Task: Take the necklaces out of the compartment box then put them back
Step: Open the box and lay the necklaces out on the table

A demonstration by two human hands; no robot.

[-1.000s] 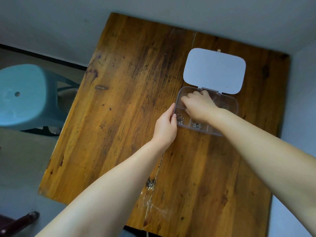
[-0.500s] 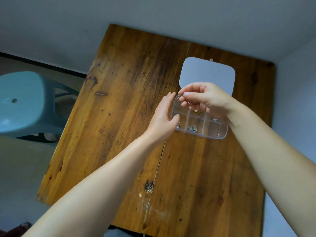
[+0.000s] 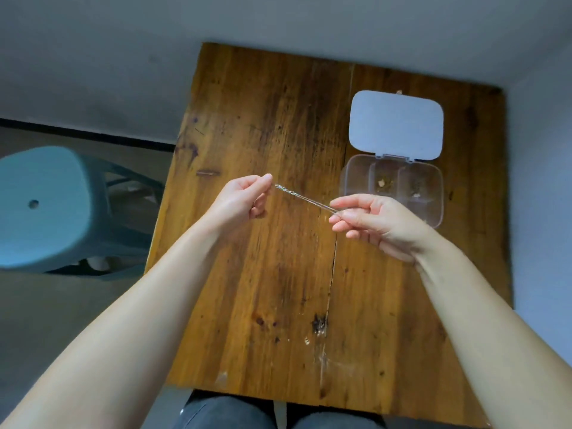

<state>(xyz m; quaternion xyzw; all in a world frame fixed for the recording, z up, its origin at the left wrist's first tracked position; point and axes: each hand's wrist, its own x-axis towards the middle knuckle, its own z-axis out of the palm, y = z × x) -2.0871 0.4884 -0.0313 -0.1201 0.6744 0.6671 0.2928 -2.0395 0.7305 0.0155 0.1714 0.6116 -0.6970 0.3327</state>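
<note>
A thin silver necklace (image 3: pixel 301 198) is stretched taut in the air above the wooden table (image 3: pixel 278 274). My left hand (image 3: pixel 244 199) pinches its left end between thumb and finger. My right hand (image 3: pixel 371 221) pinches the other end. The clear compartment box (image 3: pixel 356 178) lies at the table's back right with its white lid (image 3: pixel 396 123) flipped open behind it. Small bits of jewellery (image 3: pixel 383 182) sit in its middle and right compartments; its near left part is hidden by my right hand.
A teal plastic stool (image 3: pixel 46 209) stands on the floor left of the table. Grey walls close in behind and to the right. My legs in dark trousers (image 3: pixel 235 413) show under the table's near edge.
My right hand has lifted a necklace out of the box and moved left and toward me. My left hand left the box's side and took the chain's other end.
</note>
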